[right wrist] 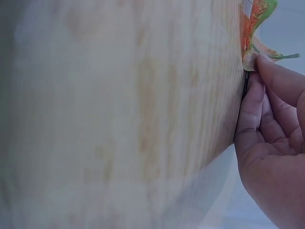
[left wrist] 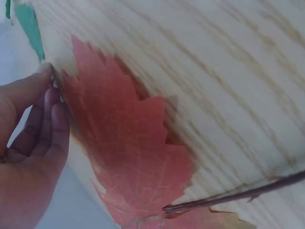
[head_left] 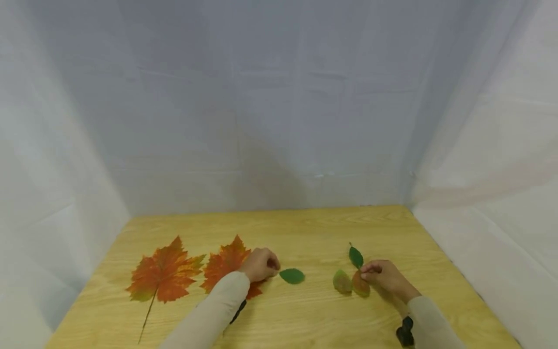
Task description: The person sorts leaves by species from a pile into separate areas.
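Observation:
My left hand (head_left: 261,264) pinches the stem end of a small green leaf (head_left: 293,276) between thumb and fingertips, also seen in the left wrist view beside the green leaf (left wrist: 31,28). Under that hand and wrist lies a red-orange maple leaf (head_left: 224,261), partly covered. My right hand (head_left: 385,276) pinches the upper edge of a small orange leaf (head_left: 361,286). Touching or close by are a dark green leaf (head_left: 355,257) above and a green-and-reddish leaf (head_left: 342,282) to the left. The right wrist view shows the fingertips on an orange-green leaf (right wrist: 257,19), mostly edge-on.
Another large maple leaf (head_left: 161,271) with a long stem lies at the left of the wooden table (head_left: 305,320). White sheeting (head_left: 270,121) hangs behind the table and along both sides.

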Motion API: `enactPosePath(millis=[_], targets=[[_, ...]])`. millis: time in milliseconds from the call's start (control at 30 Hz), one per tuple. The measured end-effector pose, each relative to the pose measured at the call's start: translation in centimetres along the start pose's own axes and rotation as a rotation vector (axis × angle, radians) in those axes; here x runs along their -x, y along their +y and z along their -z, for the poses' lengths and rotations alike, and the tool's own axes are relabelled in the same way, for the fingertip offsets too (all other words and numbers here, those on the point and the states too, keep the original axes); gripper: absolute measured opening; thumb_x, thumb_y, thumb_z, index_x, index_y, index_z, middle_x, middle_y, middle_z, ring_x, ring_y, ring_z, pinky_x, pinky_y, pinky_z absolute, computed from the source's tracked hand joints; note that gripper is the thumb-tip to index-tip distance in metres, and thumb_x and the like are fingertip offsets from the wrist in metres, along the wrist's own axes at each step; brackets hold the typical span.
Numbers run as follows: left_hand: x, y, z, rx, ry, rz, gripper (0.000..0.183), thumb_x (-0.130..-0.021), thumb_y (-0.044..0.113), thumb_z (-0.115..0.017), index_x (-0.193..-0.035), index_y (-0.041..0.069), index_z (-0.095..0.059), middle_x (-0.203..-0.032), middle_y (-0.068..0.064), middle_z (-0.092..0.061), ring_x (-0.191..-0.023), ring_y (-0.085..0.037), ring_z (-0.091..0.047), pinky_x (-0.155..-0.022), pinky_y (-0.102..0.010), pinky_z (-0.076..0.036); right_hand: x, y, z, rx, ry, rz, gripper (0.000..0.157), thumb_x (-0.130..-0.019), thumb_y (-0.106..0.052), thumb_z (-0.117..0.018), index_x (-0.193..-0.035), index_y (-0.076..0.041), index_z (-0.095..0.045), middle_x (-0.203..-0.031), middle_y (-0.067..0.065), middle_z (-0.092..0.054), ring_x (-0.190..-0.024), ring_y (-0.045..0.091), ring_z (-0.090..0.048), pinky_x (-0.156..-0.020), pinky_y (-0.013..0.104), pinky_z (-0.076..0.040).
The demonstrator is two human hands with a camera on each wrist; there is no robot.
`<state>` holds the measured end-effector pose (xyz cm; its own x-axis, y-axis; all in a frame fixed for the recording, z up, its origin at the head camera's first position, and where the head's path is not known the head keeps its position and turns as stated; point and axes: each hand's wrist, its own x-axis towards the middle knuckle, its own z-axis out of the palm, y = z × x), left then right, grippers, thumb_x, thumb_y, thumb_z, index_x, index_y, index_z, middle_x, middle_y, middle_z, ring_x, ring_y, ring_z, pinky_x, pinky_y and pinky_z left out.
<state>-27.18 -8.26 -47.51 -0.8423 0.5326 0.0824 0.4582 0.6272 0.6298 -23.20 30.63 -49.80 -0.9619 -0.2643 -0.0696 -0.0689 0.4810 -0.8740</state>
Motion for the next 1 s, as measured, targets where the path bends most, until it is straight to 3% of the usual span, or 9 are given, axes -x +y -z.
enactPosePath(millis=[333, 567, 700, 833, 1000], targets=[[0.2, 0.0, 0.0, 0.007, -0.004, -0.017, 0.008, -0.083, -0.002, -0.071, -0.086, 0.004, -0.075, -0.085, -0.007, -0.071, -0.075, -0.018, -0.064, -0.066, -0.031, -0.053, 0.1, 0.0, 0.0, -0.007, -0.010, -0.020, 0.029, -0.090, -0.017, -0.067, -0.107, 0.006, -0.064, -0.097, 0.010, -0.065, -0.089, 0.020, -0.059, -0.077, 0.026, -0.050], [0.3, -0.3, 0.0, -0.088, -0.055, -0.073, 0.009, -0.087, 0.002, -0.068, -0.091, 0.007, -0.074, -0.088, -0.004, -0.071, -0.072, -0.010, -0.062, -0.066, -0.025, -0.052, 0.1, -0.1, -0.1, 0.007, -0.001, -0.029, 0.029, -0.090, -0.018, -0.068, -0.107, 0.006, -0.064, -0.096, 0.008, -0.065, -0.089, 0.019, -0.059, -0.077, 0.025, -0.050], [-0.1, -0.3, -0.1, -0.102, -0.015, -0.107, 0.008, -0.089, 0.006, -0.066, -0.092, 0.007, -0.073, -0.089, -0.005, -0.071, -0.074, -0.011, -0.064, -0.066, -0.025, -0.053, 0.1, 0.0, -0.2, 0.016, 0.007, -0.041, 0.028, -0.090, -0.018, -0.068, -0.106, 0.005, -0.065, -0.094, 0.007, -0.066, -0.088, 0.019, -0.059, -0.076, 0.025, -0.050], [-1.0, 0.6, -0.3, 0.003, 0.093, -0.069, 0.010, -0.093, 0.007, -0.062, -0.096, 0.005, -0.071, -0.092, -0.006, -0.069, -0.081, -0.018, -0.065, -0.069, -0.029, -0.053, 0.0, 0.1, -0.2, 0.012, 0.012, -0.038, 0.027, -0.090, -0.017, -0.068, -0.106, 0.005, -0.066, -0.094, 0.008, -0.066, -0.088, 0.019, -0.059, -0.075, 0.026, -0.050], [-2.4, 2.7, -1.5, 0.232, 0.195, 0.058, 0.012, -0.095, 0.008, -0.060, -0.099, 0.001, -0.068, -0.093, -0.008, -0.067, -0.082, -0.019, -0.063, -0.069, -0.029, -0.052, -0.1, 0.2, -0.1, 0.003, 0.003, -0.026, 0.027, -0.090, -0.016, -0.067, -0.106, 0.005, -0.065, -0.095, 0.008, -0.066, -0.088, 0.019, -0.059, -0.074, 0.025, -0.050]])
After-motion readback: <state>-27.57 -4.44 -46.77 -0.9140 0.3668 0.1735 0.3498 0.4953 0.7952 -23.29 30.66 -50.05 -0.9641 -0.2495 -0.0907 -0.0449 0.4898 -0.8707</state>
